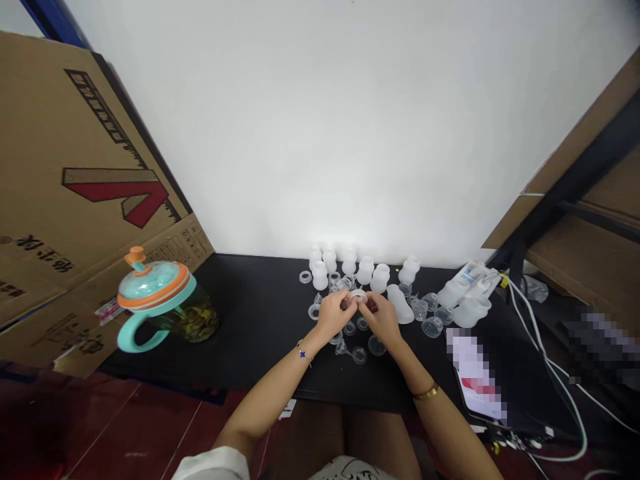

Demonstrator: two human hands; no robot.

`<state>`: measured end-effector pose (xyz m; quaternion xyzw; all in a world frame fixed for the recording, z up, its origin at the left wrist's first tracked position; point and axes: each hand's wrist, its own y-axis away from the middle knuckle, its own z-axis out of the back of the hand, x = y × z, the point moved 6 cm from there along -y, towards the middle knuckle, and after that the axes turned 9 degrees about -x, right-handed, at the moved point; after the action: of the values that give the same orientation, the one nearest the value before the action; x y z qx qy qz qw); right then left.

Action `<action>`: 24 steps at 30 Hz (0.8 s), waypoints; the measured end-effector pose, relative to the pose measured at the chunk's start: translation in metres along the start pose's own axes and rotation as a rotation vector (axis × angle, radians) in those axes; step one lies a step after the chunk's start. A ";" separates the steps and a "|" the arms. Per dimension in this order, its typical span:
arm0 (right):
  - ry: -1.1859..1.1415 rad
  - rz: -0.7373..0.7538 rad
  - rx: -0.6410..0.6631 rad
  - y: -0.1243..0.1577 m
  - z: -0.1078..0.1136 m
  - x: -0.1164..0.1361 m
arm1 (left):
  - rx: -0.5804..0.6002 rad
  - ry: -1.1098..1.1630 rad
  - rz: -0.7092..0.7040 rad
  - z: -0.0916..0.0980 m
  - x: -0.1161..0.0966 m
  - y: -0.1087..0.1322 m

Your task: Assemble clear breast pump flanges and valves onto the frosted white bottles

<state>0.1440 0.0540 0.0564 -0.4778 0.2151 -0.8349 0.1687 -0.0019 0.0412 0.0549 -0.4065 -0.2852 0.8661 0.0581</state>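
Pale ring (pixel 359 294), whitish and partly see-through, is held up between the two hands near the middle of the black worktop (pixel 260 313). It may be a bottle collar, though it is too small here to confirm. The left hand (pixel 333 315) and right hand (pixel 383 317) are drawn in close, neither open, with the fingers (pixel 347 303) curled and pinching the ring's edge from either side. The ring shows as a flattened ellipse, its long axis running side to side, and its opening seems tilted upward. Around the hands lie clear teats (pixel 359 355) and loose rings, while frosted bottles (pixel 365 270) stand upright in a loose row just behind. A thin bracelet (pixel 303 353) circles the left wrist and a gold bangle (pixel 426 392) the right. A glass mug with an orange lid and teal handle (pixel 155 293) stands well to the left, beside a cardboard box (pixel 90 173).
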 end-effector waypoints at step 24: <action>0.034 0.013 0.016 -0.001 -0.003 -0.003 | -0.015 -0.002 -0.001 0.004 -0.005 0.000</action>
<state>0.1433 0.0566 0.0530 -0.4607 0.2144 -0.8435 0.1742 -0.0016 0.0380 0.0601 -0.4061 -0.2918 0.8642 0.0552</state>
